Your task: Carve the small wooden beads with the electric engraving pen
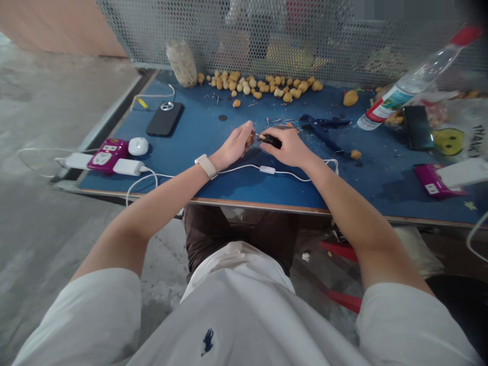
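Observation:
My left hand (237, 140) is closed around a small brownish-yellow lump (249, 138), mostly hidden by the fingers. Close beside it, my right hand (288, 145) grips a black-handled tool (272, 141) whose thin metal tip points left at the lump. Whether the tip touches the lump is too small to tell. Both hands are just above the blue tabletop (183, 175). Behind the right hand lie dark blue pliers-like cutters (324, 133) among pale shavings. A white cable with an inline switch (267, 170) runs below the hands.
Several round tan lumps (263, 86) line the back by a perforated metal screen (244, 30). At left are a dark phone (165, 120) and a purple power adapter (109, 155) with white plugs. A plastic bottle (404, 96), another phone (418, 127) and a second purple adapter (434, 182) occupy the right.

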Tool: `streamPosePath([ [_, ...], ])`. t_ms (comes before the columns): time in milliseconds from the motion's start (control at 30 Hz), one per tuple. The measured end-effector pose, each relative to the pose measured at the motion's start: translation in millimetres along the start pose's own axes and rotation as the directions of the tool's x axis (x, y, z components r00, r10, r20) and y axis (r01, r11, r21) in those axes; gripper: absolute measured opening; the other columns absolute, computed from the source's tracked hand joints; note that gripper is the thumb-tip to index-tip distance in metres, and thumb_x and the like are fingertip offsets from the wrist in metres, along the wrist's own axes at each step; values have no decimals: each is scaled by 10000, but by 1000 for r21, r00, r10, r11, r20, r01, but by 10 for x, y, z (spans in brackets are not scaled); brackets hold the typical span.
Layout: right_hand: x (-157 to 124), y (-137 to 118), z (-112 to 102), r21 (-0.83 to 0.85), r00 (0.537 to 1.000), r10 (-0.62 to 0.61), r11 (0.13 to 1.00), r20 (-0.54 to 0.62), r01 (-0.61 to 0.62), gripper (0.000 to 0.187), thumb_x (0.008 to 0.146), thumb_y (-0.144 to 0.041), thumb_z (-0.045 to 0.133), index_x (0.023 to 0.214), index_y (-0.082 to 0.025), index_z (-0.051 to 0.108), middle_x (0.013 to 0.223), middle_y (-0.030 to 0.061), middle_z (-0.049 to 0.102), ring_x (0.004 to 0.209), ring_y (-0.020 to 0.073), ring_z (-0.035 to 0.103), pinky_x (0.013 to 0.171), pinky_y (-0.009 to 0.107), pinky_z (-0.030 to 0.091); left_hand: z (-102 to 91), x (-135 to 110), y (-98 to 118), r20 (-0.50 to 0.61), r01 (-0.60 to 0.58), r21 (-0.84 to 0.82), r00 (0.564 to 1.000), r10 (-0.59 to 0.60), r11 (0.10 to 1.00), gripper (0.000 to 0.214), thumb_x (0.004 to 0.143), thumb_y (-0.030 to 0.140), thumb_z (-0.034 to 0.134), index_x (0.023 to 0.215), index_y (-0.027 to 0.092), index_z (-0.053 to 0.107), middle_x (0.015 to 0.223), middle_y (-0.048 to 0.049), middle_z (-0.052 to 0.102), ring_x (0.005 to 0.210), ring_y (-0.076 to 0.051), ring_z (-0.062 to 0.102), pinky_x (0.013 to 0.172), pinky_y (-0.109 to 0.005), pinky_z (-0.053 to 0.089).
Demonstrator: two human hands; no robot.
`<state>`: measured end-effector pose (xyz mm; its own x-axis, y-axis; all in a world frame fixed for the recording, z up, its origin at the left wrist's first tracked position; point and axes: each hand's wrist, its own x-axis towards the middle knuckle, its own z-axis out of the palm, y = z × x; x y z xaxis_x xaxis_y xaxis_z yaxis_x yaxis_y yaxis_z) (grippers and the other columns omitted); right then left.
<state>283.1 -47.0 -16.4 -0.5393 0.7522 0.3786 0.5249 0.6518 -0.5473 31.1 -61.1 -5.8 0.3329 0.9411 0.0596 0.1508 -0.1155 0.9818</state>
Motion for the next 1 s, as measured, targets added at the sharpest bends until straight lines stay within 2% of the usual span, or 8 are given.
streamPosePath([
  [133, 0, -5, 4, 5, 1000, 3, 1000, 4, -3, 646, 1199, -816, 705, 1404, -239, 912, 1227, 162, 940, 1087, 403, 830, 1025, 556, 640, -2, -15, 23, 11, 12, -3, 1000, -12, 1000, 814, 1200, 1053, 402, 1046, 265, 536, 858, 57, 439, 622, -85, 357, 554, -207, 286],
  [267, 1, 2, 7, -9, 1000, 16, 1000, 0, -16, 661, 1193, -835, 695, 1415, -250, 910, 1250, 173, 943, 1105, 426, 833, 1054, 598, 661, -4, -35, 50, 28, 3, 4, 1000, -3, 1000, 822, 1190, 1062, 430, 1048, 261, 545, 845, 62, 419, 620, -78, 345, 560, -199, 283],
  [467, 7, -17, -17, -26, 999, 36, 999, 21, -36, 674, 1204, -869, 663, 1444, -287, 902, 1289, 172, 939, 1149, 447, 839, 1093, 628, 676, 23, -17, 27, 2, 29, -72, 1000, -29, 997, 833, 1179, 1067, 480, 1004, 256, 554, 815, 50, 437, 592, -76, 340, 539, -193, 255],
  [700, 5, -25, -28, -23, 1000, 21, 1000, 22, -21, 711, 1198, -910, 648, 1428, -286, 897, 1262, 169, 937, 1154, 447, 843, 1087, 621, 677, 37, -33, 78, -12, 81, -89, 997, -82, 993, 787, 1245, 998, 478, 1041, 247, 601, 809, 49, 460, 578, -74, 341, 534, -187, 261],
  [833, 4, -12, -17, -17, 1000, 23, 1000, 22, -22, 726, 1191, -924, 643, 1433, -291, 901, 1263, 168, 935, 1138, 443, 840, 1083, 622, 677, 27, -50, 99, 11, 83, -68, 997, -83, 994, 757, 1300, 932, 422, 1063, 236, 602, 816, 57, 443, 581, -61, 331, 553, -187, 263],
  [1000, 14, 19, -4, -14, 1000, 3, 1000, 14, -3, 748, 1184, -933, 646, 1421, -270, 902, 1254, 175, 935, 1124, 435, 838, 1068, 611, 677, 29, -41, 81, 9, 67, -69, 998, -66, 995, 796, 1228, 1013, 504, 1029, 246, 581, 805, 64, 430, 568, -59, 322, 542, -189, 243],
])
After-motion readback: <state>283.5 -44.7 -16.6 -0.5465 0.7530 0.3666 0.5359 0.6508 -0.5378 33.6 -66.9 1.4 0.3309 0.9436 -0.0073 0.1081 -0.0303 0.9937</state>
